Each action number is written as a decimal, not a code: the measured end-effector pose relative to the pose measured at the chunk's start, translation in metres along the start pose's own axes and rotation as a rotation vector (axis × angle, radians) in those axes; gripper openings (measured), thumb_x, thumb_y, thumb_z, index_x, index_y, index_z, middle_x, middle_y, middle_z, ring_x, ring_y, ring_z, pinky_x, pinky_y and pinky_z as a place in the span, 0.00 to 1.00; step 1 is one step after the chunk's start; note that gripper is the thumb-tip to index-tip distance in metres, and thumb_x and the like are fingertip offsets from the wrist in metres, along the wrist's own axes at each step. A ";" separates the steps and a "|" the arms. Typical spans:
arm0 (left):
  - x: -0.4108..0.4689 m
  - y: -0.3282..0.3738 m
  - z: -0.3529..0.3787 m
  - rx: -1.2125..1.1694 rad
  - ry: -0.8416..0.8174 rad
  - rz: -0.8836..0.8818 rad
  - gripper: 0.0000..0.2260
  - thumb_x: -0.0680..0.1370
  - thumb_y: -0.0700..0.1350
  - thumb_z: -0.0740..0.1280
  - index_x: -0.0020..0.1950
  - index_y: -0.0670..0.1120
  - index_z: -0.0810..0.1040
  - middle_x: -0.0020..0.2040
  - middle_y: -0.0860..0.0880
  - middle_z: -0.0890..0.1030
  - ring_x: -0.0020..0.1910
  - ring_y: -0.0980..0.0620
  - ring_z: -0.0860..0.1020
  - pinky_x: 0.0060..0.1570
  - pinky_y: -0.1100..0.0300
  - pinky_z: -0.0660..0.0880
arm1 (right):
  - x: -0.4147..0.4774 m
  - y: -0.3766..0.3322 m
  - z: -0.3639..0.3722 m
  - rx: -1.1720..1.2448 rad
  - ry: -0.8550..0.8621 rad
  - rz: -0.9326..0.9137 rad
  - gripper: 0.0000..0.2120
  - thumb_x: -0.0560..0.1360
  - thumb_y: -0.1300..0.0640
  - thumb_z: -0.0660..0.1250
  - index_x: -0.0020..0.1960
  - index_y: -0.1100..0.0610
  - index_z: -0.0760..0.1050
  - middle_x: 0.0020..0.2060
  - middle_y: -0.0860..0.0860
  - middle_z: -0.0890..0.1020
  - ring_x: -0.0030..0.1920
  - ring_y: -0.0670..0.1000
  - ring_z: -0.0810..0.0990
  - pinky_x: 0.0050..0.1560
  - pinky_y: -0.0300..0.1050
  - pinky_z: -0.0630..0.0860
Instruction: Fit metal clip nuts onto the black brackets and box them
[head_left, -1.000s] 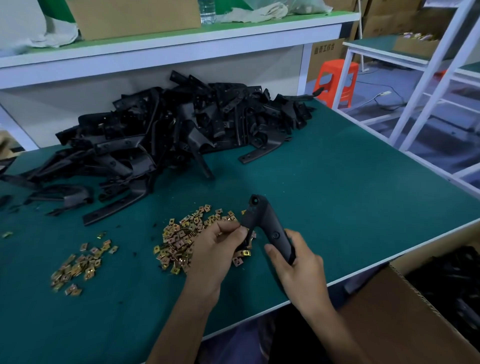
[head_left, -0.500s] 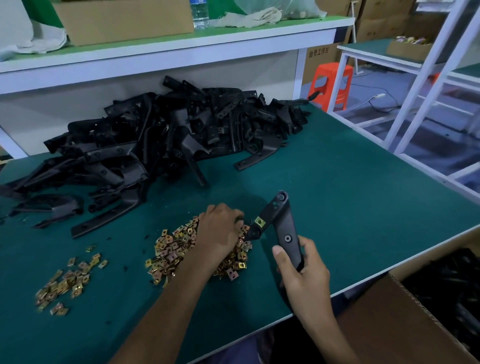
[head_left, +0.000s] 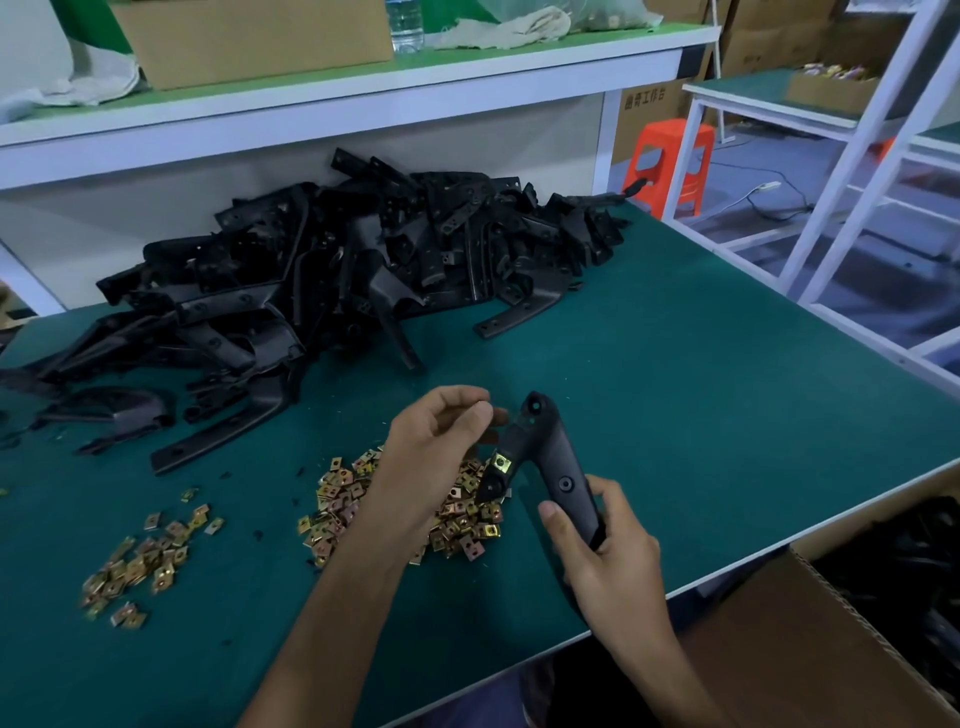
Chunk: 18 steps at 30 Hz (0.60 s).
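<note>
Plainly, there is one green table (head_left: 727, 415); on its far side lies one sprawling pile of brackets (head_left: 337, 270), black and too tangled to count; one open cardboard box (head_left: 779, 649) stands below the near right edge with dark parts inside it; two heaps of clip nuts lie on the near half of the table, the larger heap (head_left: 332, 509) under the left forearm and the smaller heap (head_left: 140, 566) well to its left, with a few strays between them; one single bracket (head_left: 550, 467) is held above the larger heap's right edge, and one fitted nut (head_left: 501, 462) sits on it at the bend; two hands are in view. Against half a second ago, the left hand (head_left: 441, 441) has come up off the larger heap, where it lay with its fingers down among the nuts, and now hangs above it, just beside the upper end of the single bracket; that bracket carries the same one nut as then; the right hand (head_left: 608, 556) has kept its grip on the lower end. The left hand has its fingers curled and the thumb tip pressed toward the forefinger; whether a nut is pinched there cannot be told. The right hand wraps the single bracket's lower end, thumb laid along its left side, fingers curled round behind, holding it tilted up and away from the person.
</note>
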<state>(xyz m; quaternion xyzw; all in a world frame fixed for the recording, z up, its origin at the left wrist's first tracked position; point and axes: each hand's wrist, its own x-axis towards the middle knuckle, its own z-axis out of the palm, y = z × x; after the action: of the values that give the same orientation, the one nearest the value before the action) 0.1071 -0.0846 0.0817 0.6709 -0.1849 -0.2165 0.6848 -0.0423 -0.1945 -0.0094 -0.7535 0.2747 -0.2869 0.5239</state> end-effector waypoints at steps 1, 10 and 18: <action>-0.002 0.001 0.001 -0.027 -0.001 -0.012 0.04 0.81 0.41 0.69 0.52 0.49 0.81 0.48 0.51 0.87 0.49 0.56 0.84 0.48 0.65 0.77 | 0.000 0.000 0.000 -0.002 -0.006 -0.001 0.17 0.71 0.33 0.67 0.55 0.40 0.74 0.30 0.50 0.79 0.26 0.54 0.76 0.24 0.46 0.71; -0.008 0.003 0.002 -0.059 -0.004 -0.023 0.10 0.79 0.40 0.70 0.44 0.55 0.83 0.45 0.53 0.82 0.47 0.55 0.78 0.55 0.59 0.74 | -0.001 0.000 0.001 -0.041 -0.024 -0.018 0.12 0.74 0.39 0.71 0.53 0.40 0.74 0.30 0.52 0.78 0.27 0.53 0.75 0.25 0.48 0.72; -0.010 0.006 -0.002 0.102 0.008 0.035 0.11 0.77 0.38 0.71 0.47 0.55 0.84 0.46 0.52 0.86 0.48 0.56 0.83 0.46 0.70 0.76 | 0.000 0.001 0.000 -0.059 -0.035 -0.079 0.09 0.75 0.41 0.71 0.53 0.39 0.74 0.30 0.53 0.76 0.24 0.42 0.68 0.25 0.39 0.66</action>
<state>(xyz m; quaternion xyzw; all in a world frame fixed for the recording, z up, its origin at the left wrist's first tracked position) 0.0999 -0.0769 0.0884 0.7024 -0.2044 -0.1922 0.6542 -0.0425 -0.1951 -0.0100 -0.7838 0.2437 -0.2858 0.4946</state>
